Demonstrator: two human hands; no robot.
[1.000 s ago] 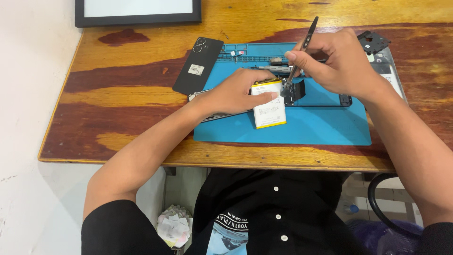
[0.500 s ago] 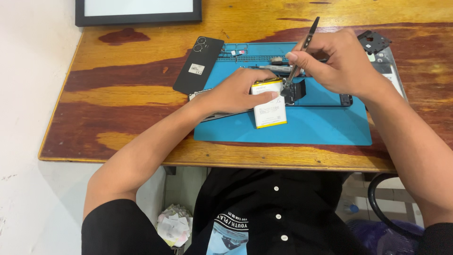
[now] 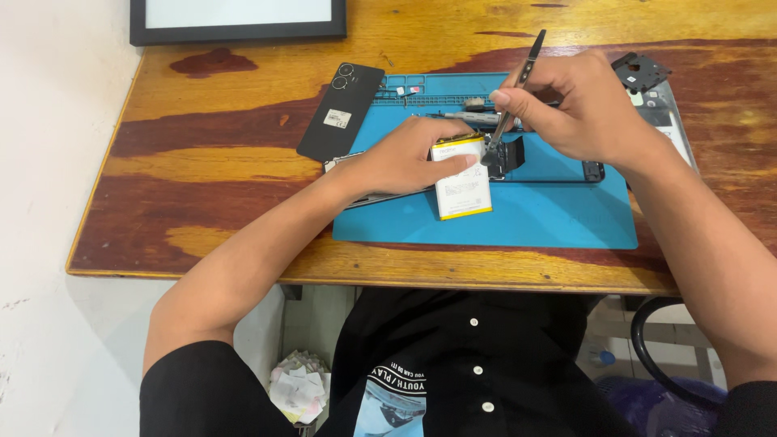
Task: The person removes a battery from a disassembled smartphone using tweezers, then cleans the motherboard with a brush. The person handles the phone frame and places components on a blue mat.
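My left hand (image 3: 405, 158) rests on the blue work mat (image 3: 550, 214) and presses its fingertips on a white battery (image 3: 461, 188) with a yellow edge. Under my left palm lies an opened phone (image 3: 368, 197), mostly hidden. My right hand (image 3: 579, 109) grips black tweezers (image 3: 518, 89), tip down at a small black part (image 3: 506, 155) next to the battery's top right corner.
A black phone back cover (image 3: 340, 112) lies left of the mat on the wooden table (image 3: 218, 162). Small tools and screws (image 3: 473, 109) sit along the mat's far edge. A black module (image 3: 639, 71) lies at far right, a dark-framed board (image 3: 239, 20) at the back.
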